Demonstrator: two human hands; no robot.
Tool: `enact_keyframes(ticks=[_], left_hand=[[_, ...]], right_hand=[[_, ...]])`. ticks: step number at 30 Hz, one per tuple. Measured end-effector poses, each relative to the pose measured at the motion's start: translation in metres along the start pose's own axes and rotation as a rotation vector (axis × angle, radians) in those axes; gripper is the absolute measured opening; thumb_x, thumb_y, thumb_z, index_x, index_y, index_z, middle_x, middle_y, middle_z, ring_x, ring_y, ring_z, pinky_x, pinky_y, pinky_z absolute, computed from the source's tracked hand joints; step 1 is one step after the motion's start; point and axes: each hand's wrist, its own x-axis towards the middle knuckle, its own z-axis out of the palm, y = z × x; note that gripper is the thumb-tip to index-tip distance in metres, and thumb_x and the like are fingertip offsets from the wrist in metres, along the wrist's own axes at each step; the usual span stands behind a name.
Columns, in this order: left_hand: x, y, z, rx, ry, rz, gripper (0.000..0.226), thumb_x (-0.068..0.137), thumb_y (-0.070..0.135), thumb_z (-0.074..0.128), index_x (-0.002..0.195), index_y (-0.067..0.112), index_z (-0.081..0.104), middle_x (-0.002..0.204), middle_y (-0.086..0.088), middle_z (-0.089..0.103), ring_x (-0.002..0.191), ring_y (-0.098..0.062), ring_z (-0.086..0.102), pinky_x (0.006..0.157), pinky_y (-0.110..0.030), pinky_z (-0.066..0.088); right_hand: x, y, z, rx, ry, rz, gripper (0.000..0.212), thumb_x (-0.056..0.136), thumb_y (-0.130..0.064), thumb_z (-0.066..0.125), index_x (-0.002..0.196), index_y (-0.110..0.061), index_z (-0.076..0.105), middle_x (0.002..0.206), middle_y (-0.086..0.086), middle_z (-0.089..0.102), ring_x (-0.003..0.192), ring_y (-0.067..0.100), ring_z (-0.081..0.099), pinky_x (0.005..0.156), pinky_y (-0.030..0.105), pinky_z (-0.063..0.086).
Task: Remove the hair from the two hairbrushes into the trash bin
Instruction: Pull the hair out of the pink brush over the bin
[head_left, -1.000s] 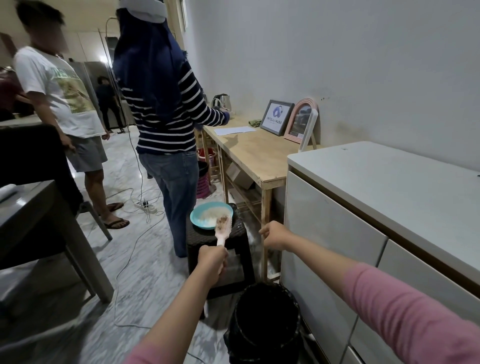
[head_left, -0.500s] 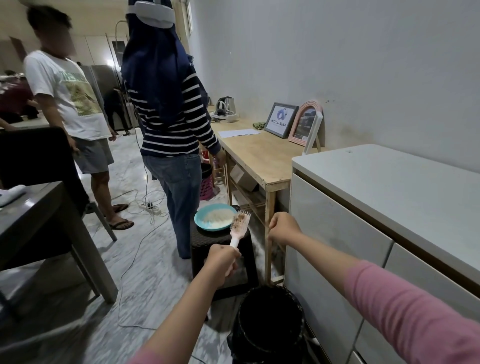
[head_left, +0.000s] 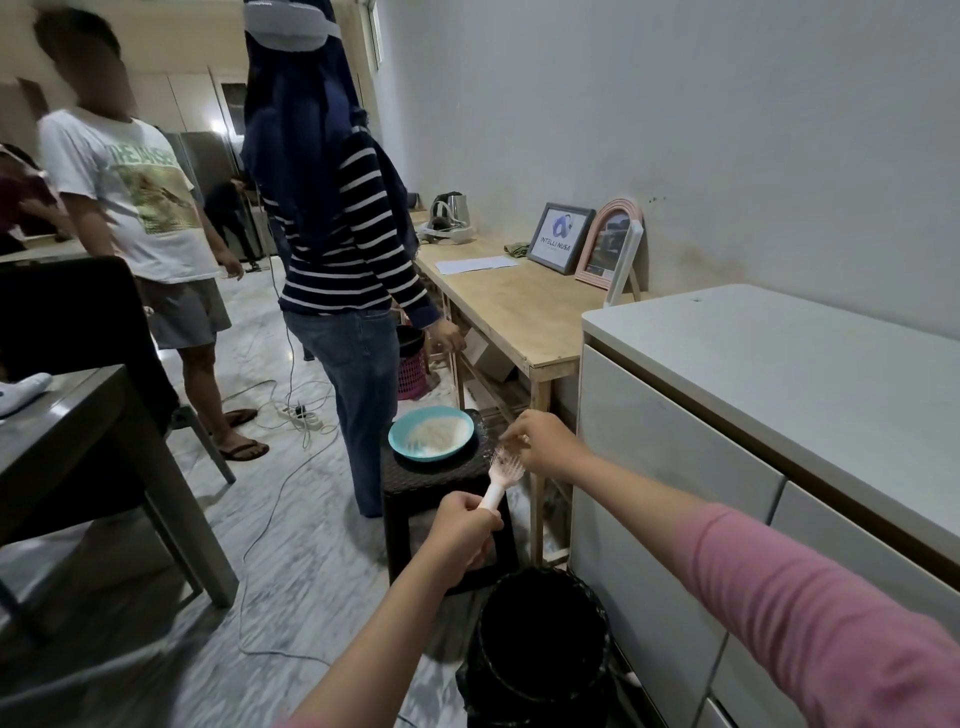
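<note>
Two hands are busy with one small white plastic hairbrush (head_left: 503, 474). The left hand (head_left: 464, 525) has its fingers curled tight round the thin handle and holds the brush up in the air, with the bristle end pointing away from the person. The right hand (head_left: 540, 441) is at the top of the brush, and its fingertips come together right on the bristles (it looks like a pinch, but the picture is too small to show any hair in it). Both arms wear pink sleeves.

The round black trash bin (head_left: 540, 644) stands on the marble floor, below the brush and nearer to the person, beside the white cabinet (head_left: 727, 415). Its mouth is dark inside.

Just behind the brush is a black woven stool (head_left: 441, 483) with a round blue plate (head_left: 431, 434) on top, and something pale lies on the plate. A long wooden table (head_left: 509, 312) runs along the wall past the stool. A person in a striped top and jeans (head_left: 343, 249) stands with their back turned, close to the stool. Another person in a white T-shirt (head_left: 130, 197) stands further left.
</note>
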Motion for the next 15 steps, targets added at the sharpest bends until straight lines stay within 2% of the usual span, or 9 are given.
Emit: enact_keyframes(ticks=[4,8,11,14,15], left_hand=[[-0.001,-0.004,-0.003,-0.019,0.006,-0.003,0.009,0.085,-0.001,0.053,0.093,0.003,0.055,0.057,-0.006,0.042,0.038,-0.013,0.035,0.036,-0.015,0.022],[0.001,-0.002,-0.005,-0.087,0.034,-0.069,0.008,0.086,-0.002,0.051,0.081,0.003,0.055,0.054,-0.006,0.04,0.036,-0.013,0.034,0.037,-0.015,0.02],[0.002,-0.002,-0.009,-0.135,0.066,-0.158,0.013,0.087,-0.001,0.052,0.076,0.002,0.058,0.053,-0.007,0.043,0.038,-0.014,0.035,0.035,-0.016,0.022],[0.007,-0.009,-0.013,-0.203,0.135,-0.219,0.008,0.087,-0.002,0.05,0.087,0.0,0.057,0.058,-0.009,0.045,0.043,-0.015,0.037,0.034,-0.014,0.026],[0.009,-0.012,-0.014,-0.231,0.158,-0.233,0.009,0.087,-0.003,0.049,0.093,-0.001,0.055,0.061,-0.009,0.045,0.045,-0.016,0.038,0.033,-0.014,0.028]], right_hand=[[-0.001,-0.002,-0.002,-0.086,0.132,-0.041,0.02,0.082,-0.003,0.067,0.1,-0.008,0.076,0.101,0.01,0.071,0.091,0.022,0.066,0.078,0.028,0.052],[-0.001,0.0,-0.001,0.068,0.213,0.016,0.02,0.084,0.0,0.062,0.096,-0.005,0.077,0.098,0.01,0.073,0.091,0.022,0.067,0.082,0.029,0.054],[-0.001,0.003,-0.006,0.213,0.29,0.096,0.015,0.085,-0.005,0.067,0.096,-0.005,0.077,0.095,0.008,0.074,0.086,0.015,0.065,0.075,0.018,0.051],[0.0,0.011,-0.011,0.318,0.371,0.187,0.013,0.084,-0.009,0.07,0.094,-0.007,0.078,0.097,0.009,0.075,0.092,0.017,0.066,0.089,0.029,0.052],[-0.002,0.014,-0.014,0.341,0.39,0.212,0.013,0.084,-0.01,0.07,0.094,-0.008,0.078,0.097,0.008,0.075,0.092,0.017,0.065,0.089,0.028,0.051]])
